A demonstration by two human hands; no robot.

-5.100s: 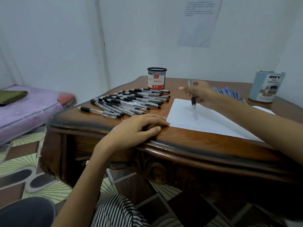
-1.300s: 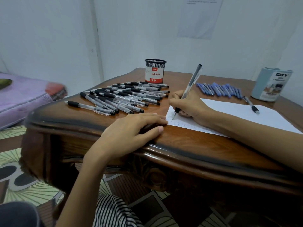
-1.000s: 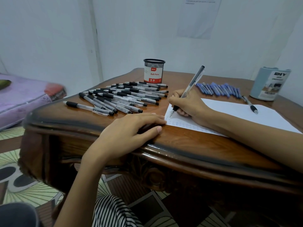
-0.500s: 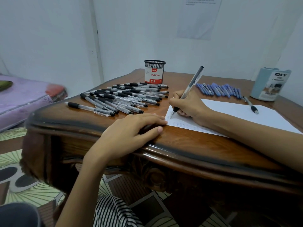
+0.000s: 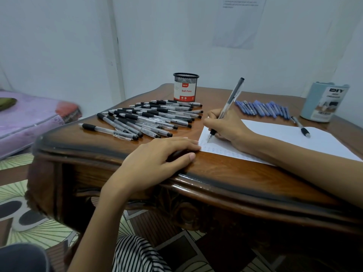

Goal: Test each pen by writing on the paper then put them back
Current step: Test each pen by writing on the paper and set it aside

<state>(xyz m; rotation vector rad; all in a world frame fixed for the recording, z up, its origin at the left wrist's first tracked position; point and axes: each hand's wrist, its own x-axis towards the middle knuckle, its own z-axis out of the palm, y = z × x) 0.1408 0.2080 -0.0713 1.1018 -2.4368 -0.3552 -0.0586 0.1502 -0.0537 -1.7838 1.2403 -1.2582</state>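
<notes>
The dark wooden surface [image 5: 216,169] carries everything within arm's reach of the seated person. The white paper [image 5: 284,134] lies at the near right, angled towards the writing arm, with faint rows of marks along its near edge. To its left the black-grip pens [image 5: 153,118] are fanned in a loose heap, probably tipped out of the mesh cup [image 5: 185,88] standing behind them so that each can be picked singly. Beyond the paper a tidy row of blue pens [image 5: 263,109] lies beside the pale blue organiser [image 5: 324,103], likely their own container.

The left hand [image 5: 157,156] rests flat with relaxed fingers, holding nothing, its fingertips at the paper's near left corner, seemingly to steady the sheet. The right hand [image 5: 227,126] pinches a pen [image 5: 231,99] in a writing grip, tilted away, tip on the paper's left margin: a test stroke looks under way. A lone pen [image 5: 301,127] lies on the paper's far side, perhaps set apart.
</notes>
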